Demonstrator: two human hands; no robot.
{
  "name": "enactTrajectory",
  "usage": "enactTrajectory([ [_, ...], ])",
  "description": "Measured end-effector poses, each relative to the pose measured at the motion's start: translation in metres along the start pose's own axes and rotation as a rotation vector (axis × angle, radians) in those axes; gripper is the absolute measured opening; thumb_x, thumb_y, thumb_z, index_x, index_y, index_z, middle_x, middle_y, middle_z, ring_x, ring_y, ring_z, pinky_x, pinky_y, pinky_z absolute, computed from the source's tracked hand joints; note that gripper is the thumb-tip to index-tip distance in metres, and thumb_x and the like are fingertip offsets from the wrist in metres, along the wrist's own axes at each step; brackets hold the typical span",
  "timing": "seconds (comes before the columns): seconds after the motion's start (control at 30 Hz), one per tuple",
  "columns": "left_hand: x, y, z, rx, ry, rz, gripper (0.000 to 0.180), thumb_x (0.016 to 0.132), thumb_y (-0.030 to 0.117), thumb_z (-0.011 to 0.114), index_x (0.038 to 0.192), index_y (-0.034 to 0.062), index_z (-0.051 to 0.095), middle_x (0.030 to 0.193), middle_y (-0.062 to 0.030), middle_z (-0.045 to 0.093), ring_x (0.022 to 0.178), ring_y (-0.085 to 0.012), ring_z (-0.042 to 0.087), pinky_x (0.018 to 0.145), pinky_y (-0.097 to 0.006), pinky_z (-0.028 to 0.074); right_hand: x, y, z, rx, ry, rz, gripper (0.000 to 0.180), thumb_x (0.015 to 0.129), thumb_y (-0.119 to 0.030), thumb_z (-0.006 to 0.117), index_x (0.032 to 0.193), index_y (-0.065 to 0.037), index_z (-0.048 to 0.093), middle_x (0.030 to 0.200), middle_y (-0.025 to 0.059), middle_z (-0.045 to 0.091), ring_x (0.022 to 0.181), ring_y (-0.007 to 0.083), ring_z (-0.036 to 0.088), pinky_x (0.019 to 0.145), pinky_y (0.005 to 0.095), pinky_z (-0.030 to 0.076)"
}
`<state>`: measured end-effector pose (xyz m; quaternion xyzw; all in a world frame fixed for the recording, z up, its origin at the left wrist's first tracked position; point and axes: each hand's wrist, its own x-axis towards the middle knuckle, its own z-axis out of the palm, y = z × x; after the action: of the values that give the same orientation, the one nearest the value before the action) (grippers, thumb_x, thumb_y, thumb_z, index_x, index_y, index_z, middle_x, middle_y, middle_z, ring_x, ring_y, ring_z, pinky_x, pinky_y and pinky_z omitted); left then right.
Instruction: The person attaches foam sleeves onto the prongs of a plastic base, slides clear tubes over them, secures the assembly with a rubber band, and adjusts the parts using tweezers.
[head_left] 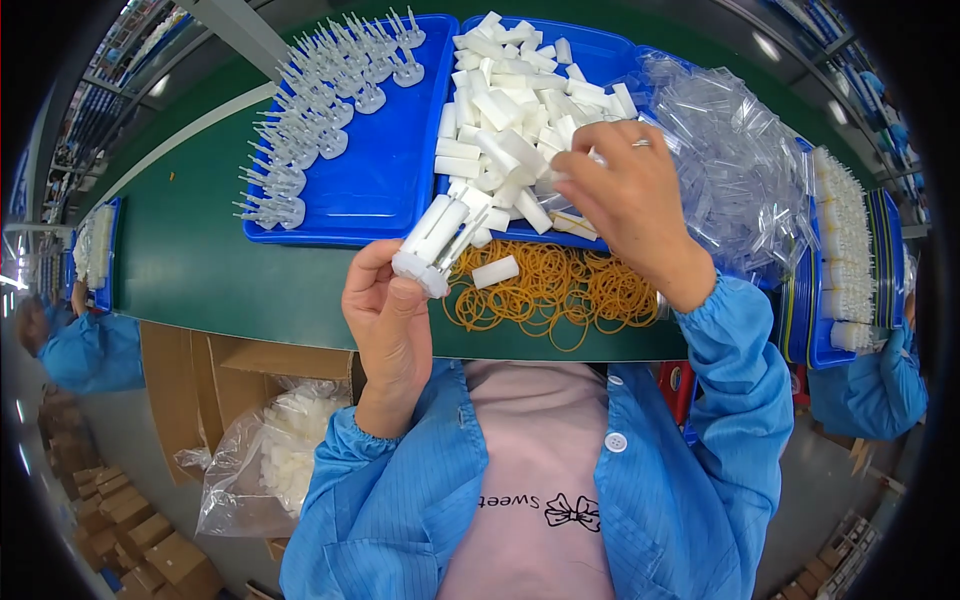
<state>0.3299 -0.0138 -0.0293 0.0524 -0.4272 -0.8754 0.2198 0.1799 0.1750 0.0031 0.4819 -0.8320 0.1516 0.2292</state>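
Observation:
My left hand (385,310) grips a clear plastic base with upright prongs (425,262), tilted up and to the right. White foam cylinders (440,222) stand among its prongs. My right hand (635,190) hangs over the right part of a heap of white foam cylinders (510,105), thumb and fingers pinched together. What lies between those fingertips, if anything, is mostly hidden. The heap fills a blue tray (612,45). Below it, tan rubber bands (545,290) lie loose on the green table, and a single white cylinder (496,271) rests on them.
At left, a blue tray (375,185) holds rows of clear pronged bases (320,105). Clear plastic sheets or sleeves (735,160) pile up at right, beside stacked trays of white pieces (845,250). An open carton (180,390) with bagged white pieces sits below. Other people work at both sides.

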Motion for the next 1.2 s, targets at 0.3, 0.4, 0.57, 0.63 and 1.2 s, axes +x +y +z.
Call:
enactTrajectory([
  [0.3, -0.009, -0.001, 0.024, 0.596, -0.321, 0.364, 0.022, 0.071, -0.005, 0.068, 0.092, 0.0, 0.065, 0.095, -0.0102, 0.06, 0.084, -0.0184, 0.057, 0.073, -0.027, 0.045, -0.002, -0.003, -0.034, 1.353, 0.172, 0.768, 0.013, 0.086, -0.016, 0.057, 0.092, -0.005, 0.059, 0.092, -0.0006, 0.058, 0.086, 0.0075, 0.051, 0.078, 0.0241, 0.041],
  [0.4, -0.007, 0.001, 0.037, 0.662, -0.36, 0.394, 0.022, 0.071, -0.005, 0.067, 0.091, 0.0016, 0.067, 0.091, -0.0104, 0.062, 0.082, -0.0201, 0.057, 0.07, -0.027, 0.044, -0.007, 0.0, -0.032, 1.515, 0.127, 0.811, 0.017, 0.085, -0.019, 0.059, 0.094, -0.004, 0.058, 0.092, 0.0, 0.059, 0.084, 0.0087, 0.053, 0.079, 0.0251, 0.041],
  [0.57, -0.005, 0.0, 0.039, 0.724, -0.402, 0.416, 0.022, 0.071, -0.003, 0.067, 0.092, 0.0036, 0.067, 0.09, -0.0088, 0.062, 0.081, -0.0203, 0.057, 0.07, -0.029, 0.044, -0.008, -0.004, -0.037, 1.644, 0.057, 0.816, 0.017, 0.084, -0.021, 0.059, 0.093, -0.006, 0.058, 0.091, 0.0005, 0.059, 0.086, 0.0095, 0.054, 0.079, 0.0255, 0.041],
  [0.63, -0.004, 0.0, 0.039, 0.737, -0.409, 0.417, 0.022, 0.071, -0.003, 0.067, 0.092, 0.0041, 0.068, 0.09, -0.0083, 0.063, 0.081, -0.0203, 0.057, 0.071, -0.029, 0.044, -0.007, -0.004, -0.036, 1.64, 0.034, 0.818, 0.016, 0.084, -0.02, 0.059, 0.092, -0.006, 0.059, 0.09, 0.0005, 0.059, 0.086, 0.0092, 0.054, 0.079, 0.0253, 0.041],
  [1.2, -0.006, -0.007, 0.013, 0.299, -0.225, 0.03, 0.028, 0.08, 0.001, 0.062, 0.106, -0.0003, 0.051, 0.106, -0.0119, 0.054, 0.086, -0.0183, 0.059, 0.074, -0.027, 0.048, 0.02, -0.027, -0.041, 1.242, -0.255, 0.384, 0.019, 0.08, -0.022, 0.064, 0.086, -0.004, 0.061, 0.079, 0.0027, 0.058, 0.078, 0.0105, 0.054, 0.073, 0.0258, 0.041],
])
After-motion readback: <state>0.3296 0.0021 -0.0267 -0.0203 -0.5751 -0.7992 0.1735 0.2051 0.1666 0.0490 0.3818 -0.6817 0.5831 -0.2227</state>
